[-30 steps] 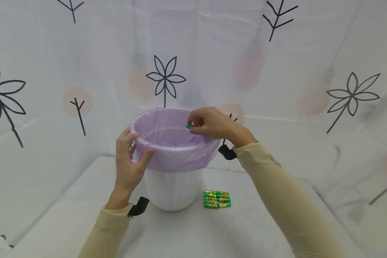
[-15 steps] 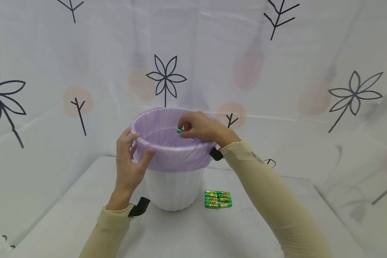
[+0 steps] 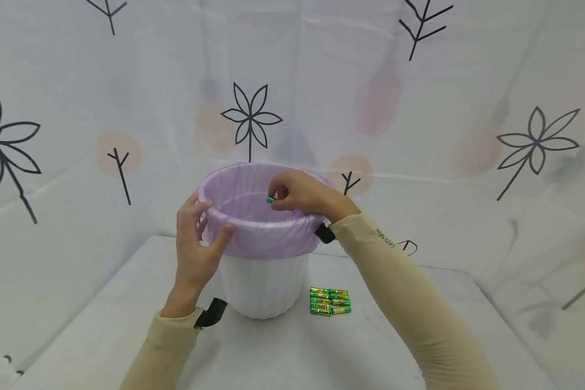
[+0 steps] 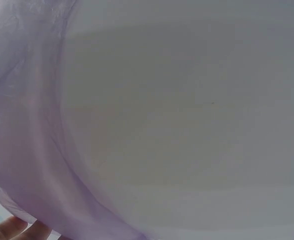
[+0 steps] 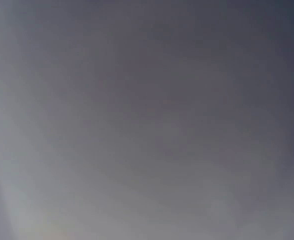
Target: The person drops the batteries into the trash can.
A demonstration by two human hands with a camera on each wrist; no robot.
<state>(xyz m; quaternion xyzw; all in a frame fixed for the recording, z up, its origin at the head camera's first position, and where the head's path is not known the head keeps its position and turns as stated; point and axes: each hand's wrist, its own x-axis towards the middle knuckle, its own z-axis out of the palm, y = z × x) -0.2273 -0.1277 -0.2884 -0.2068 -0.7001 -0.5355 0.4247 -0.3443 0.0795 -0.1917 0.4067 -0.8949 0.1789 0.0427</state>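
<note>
A white trash bin with a purple liner bag folded over its rim stands upright on the table. My left hand holds the bin's left side near the rim, thumb at the front and fingers curved round the side; some fingertips show at the lower left of the left wrist view. Over the bin's mouth, my right hand pinches a small green battery, of which only one end shows. The right wrist view is a grey blur. Several green and gold batteries lie in two columns right of the bin.
The white table runs back to a pale curtain printed with flowers and twigs, which hangs close behind the bin. A black wrist mount on the right arm sits beside the bin's right rim.
My right hand has moved left and slightly down over the bin's mouth with the battery, then almost stopped. The left hand keeps its place on the bin.
</note>
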